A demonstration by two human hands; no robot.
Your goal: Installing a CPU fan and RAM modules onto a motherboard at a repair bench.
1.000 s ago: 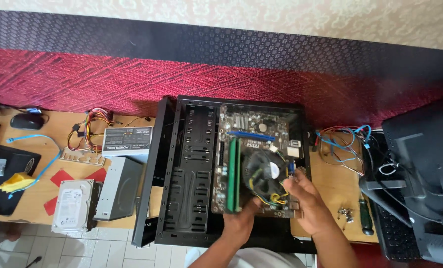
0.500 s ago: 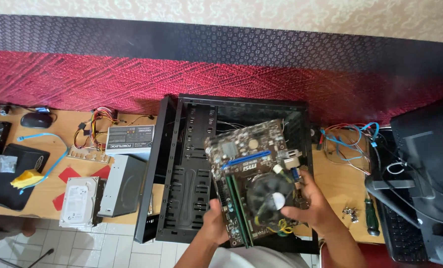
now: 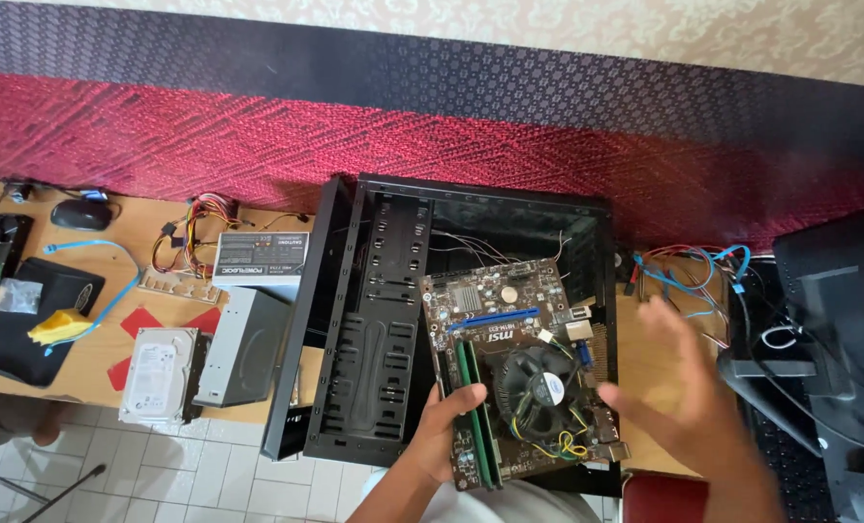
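The left hand (image 3: 448,426) grips the circuit board (image 3: 524,363) by its near left edge: the fingers (image 3: 466,397) curl over the top beside the green memory sticks (image 3: 478,412), and the rest of the hand sits under the board. The board is lifted and tilted above the open black computer case (image 3: 432,320), its near end reaching past the case's front rim towards the person. A round black cooling fan (image 3: 539,387) sits on the board, just right of the gripping fingers.

The right hand (image 3: 689,402) is blurred, open with fingers spread, holding nothing. It hovers just right of the board, apart from its edge.

Left of the case lie a grey metal drive (image 3: 248,344), a silver hard disk (image 3: 158,373) and a power supply (image 3: 258,257) with coloured wires. Right of the case, beyond the open hand, lie a tangle of blue and red cables (image 3: 689,271) and a dark monitor (image 3: 839,329).
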